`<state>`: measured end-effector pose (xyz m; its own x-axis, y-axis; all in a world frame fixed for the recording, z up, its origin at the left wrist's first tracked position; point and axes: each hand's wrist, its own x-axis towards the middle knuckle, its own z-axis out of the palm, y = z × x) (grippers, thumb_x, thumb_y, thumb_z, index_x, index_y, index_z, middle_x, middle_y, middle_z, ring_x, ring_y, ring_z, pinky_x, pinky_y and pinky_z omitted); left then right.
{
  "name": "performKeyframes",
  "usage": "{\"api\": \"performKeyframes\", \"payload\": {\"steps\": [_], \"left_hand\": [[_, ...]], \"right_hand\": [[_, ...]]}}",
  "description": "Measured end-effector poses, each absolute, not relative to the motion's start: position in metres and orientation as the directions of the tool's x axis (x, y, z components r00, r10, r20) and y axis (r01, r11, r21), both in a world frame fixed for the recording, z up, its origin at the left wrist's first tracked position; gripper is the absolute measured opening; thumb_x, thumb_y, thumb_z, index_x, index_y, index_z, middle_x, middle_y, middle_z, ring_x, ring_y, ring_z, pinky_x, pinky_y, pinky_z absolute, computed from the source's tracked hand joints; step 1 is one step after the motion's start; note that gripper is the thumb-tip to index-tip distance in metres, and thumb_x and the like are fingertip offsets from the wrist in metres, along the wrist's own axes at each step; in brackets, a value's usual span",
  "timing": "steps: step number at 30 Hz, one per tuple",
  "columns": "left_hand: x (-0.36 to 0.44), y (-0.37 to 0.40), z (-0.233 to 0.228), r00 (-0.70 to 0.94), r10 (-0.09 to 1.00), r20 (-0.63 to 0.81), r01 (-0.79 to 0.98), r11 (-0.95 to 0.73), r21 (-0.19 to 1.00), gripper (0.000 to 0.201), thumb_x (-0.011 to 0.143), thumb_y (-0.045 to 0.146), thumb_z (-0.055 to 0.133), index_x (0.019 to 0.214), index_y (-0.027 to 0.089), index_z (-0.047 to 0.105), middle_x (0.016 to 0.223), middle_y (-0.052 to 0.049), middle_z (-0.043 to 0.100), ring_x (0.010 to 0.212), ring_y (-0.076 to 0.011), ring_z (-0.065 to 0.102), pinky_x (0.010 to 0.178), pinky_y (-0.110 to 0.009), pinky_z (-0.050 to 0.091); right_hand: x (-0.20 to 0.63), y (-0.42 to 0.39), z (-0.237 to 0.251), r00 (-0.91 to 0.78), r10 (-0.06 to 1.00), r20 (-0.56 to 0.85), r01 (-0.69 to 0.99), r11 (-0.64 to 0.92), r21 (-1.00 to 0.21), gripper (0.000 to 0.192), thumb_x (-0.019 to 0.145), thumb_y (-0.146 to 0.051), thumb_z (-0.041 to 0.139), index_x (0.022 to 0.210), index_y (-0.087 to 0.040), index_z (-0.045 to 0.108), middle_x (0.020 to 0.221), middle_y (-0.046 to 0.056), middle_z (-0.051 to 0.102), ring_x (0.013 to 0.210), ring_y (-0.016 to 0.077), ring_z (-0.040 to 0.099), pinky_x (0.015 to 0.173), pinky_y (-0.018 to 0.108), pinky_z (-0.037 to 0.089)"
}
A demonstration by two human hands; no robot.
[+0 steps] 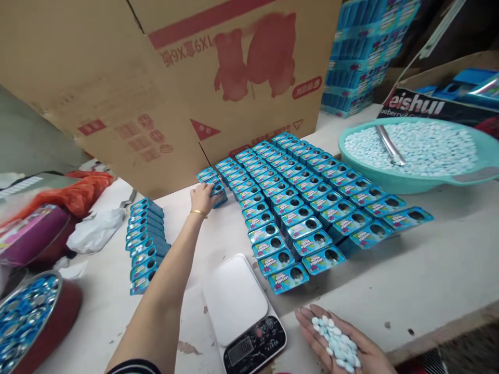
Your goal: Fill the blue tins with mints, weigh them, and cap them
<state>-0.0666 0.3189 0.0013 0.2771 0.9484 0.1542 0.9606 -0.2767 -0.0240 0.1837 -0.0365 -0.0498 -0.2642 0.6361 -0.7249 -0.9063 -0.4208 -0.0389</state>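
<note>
My left hand (201, 198) reaches to the far end of the table, its fingers closed around a small blue candy box (219, 194) beside the rows. My right hand (312, 332) is palm up near the front edge, cupping a heap of pale blue candies (339, 345). Between my arms lies a white kitchen scale (236, 301) with nothing on its plate; its digits are too blurred to read. Several rows of upright blue candy boxes (292, 215) with round holes in their tops fill the middle of the table.
A teal basin (370, 176) of candies with a metal scoop (390, 145) stands at right. Another row of boxes (142, 246) is on the left, by a red bowl (66, 306) of blue-and-silver pieces. A large carton (175, 98) stands behind; stacked blue packs (358, 57) are at the back.
</note>
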Motion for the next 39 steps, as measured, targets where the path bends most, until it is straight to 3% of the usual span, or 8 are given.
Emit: {"api": "performKeyframes", "payload": {"steps": [5, 10, 15, 19, 24, 29, 35, 39], "left_hand": [[-0.066, 0.308, 0.006, 0.284, 0.915, 0.286, 0.958, -0.284, -0.044, 0.045, 0.084, 0.034, 0.056, 0.127, 0.021, 0.050, 0.128, -0.014, 0.048, 0.115, -0.0304, 0.042, 0.089, -0.040, 0.030], [-0.106, 0.197, 0.026, 0.328, 0.863, 0.384, 0.925, -0.376, 0.055, 0.041, 0.087, 0.040, 0.052, 0.123, 0.021, 0.046, 0.125, -0.012, 0.051, 0.118, -0.0254, 0.045, 0.096, -0.038, 0.032], [-0.174, 0.086, 0.019, 0.069, 0.908, 0.414, 0.998, -0.069, -0.015, 0.033, 0.082, 0.045, 0.059, 0.104, 0.021, 0.053, 0.120, -0.013, 0.054, 0.112, -0.0294, 0.048, 0.092, -0.043, 0.034], [-0.203, 0.060, 0.001, 0.019, 0.956, 0.293, 0.987, 0.029, -0.161, 0.022, 0.084, 0.041, 0.055, 0.093, 0.021, 0.060, 0.127, -0.014, 0.051, 0.116, -0.0333, 0.044, 0.091, -0.047, 0.032], [-0.176, 0.055, 0.025, 0.177, 0.945, 0.275, 0.971, -0.123, -0.205, 0.019, 0.088, 0.034, 0.049, 0.078, 0.020, 0.057, 0.118, -0.009, 0.057, 0.112, -0.0290, 0.048, 0.094, -0.047, 0.031], [-0.107, 0.046, 0.062, 0.414, 0.889, 0.197, 0.910, -0.410, -0.062, 0.026, 0.091, 0.036, 0.044, 0.080, 0.017, 0.056, 0.103, -0.010, 0.058, 0.084, -0.0201, 0.055, 0.071, -0.034, 0.044], [-0.049, 0.048, 0.046, 0.563, 0.826, 0.027, 0.827, -0.563, -0.018, 0.018, 0.090, 0.031, 0.050, 0.083, 0.016, 0.058, 0.101, -0.010, 0.059, 0.079, -0.0185, 0.055, 0.068, -0.033, 0.045], [-0.048, 0.053, 0.044, 0.615, 0.787, 0.048, 0.784, -0.617, 0.063, 0.018, 0.088, 0.033, 0.054, 0.090, 0.016, 0.057, 0.102, -0.010, 0.060, 0.085, -0.0200, 0.056, 0.073, -0.034, 0.047]], "right_hand": [[0.188, -0.032, -0.049, -0.254, 0.594, -0.764, -0.897, -0.440, -0.044, 0.019, 0.078, -0.010, 0.059, 0.087, -0.013, 0.075, 0.109, 0.016, 0.069, 0.109, 0.0254, 0.062, 0.100, 0.036, 0.047], [0.185, -0.037, -0.047, -0.294, 0.533, -0.793, -0.869, -0.494, -0.010, 0.027, 0.080, -0.009, 0.053, 0.094, -0.017, 0.074, 0.113, 0.012, 0.068, 0.110, 0.0245, 0.062, 0.095, 0.036, 0.052], [0.175, -0.044, -0.041, -0.334, 0.508, -0.794, -0.842, -0.539, 0.009, 0.029, 0.081, -0.006, 0.050, 0.096, -0.013, 0.073, 0.114, 0.015, 0.068, 0.110, 0.0253, 0.062, 0.092, 0.034, 0.054], [0.169, -0.046, -0.024, -0.366, 0.466, -0.805, -0.821, -0.569, 0.044, 0.031, 0.085, -0.006, 0.044, 0.092, -0.010, 0.073, 0.110, 0.015, 0.069, 0.108, 0.0245, 0.063, 0.091, 0.033, 0.054], [0.168, -0.052, -0.013, -0.365, 0.520, -0.773, -0.837, -0.546, 0.028, 0.029, 0.087, -0.011, 0.044, 0.093, -0.008, 0.072, 0.109, 0.017, 0.069, 0.109, 0.0246, 0.062, 0.092, 0.033, 0.054], [0.167, -0.055, -0.010, -0.376, 0.516, -0.770, -0.830, -0.557, 0.031, 0.032, 0.090, -0.014, 0.040, 0.091, -0.007, 0.071, 0.104, 0.016, 0.071, 0.108, 0.0231, 0.064, 0.092, 0.032, 0.053], [0.171, -0.061, -0.015, -0.390, 0.590, -0.707, -0.827, -0.562, -0.014, 0.027, 0.087, -0.015, 0.046, 0.094, -0.008, 0.071, 0.107, 0.015, 0.071, 0.111, 0.0229, 0.061, 0.096, 0.032, 0.051], [0.174, -0.063, -0.021, -0.398, 0.621, -0.675, -0.831, -0.555, -0.022, 0.024, 0.085, -0.015, 0.049, 0.095, -0.009, 0.070, 0.107, 0.014, 0.071, 0.112, 0.0229, 0.061, 0.098, 0.033, 0.049]]}}
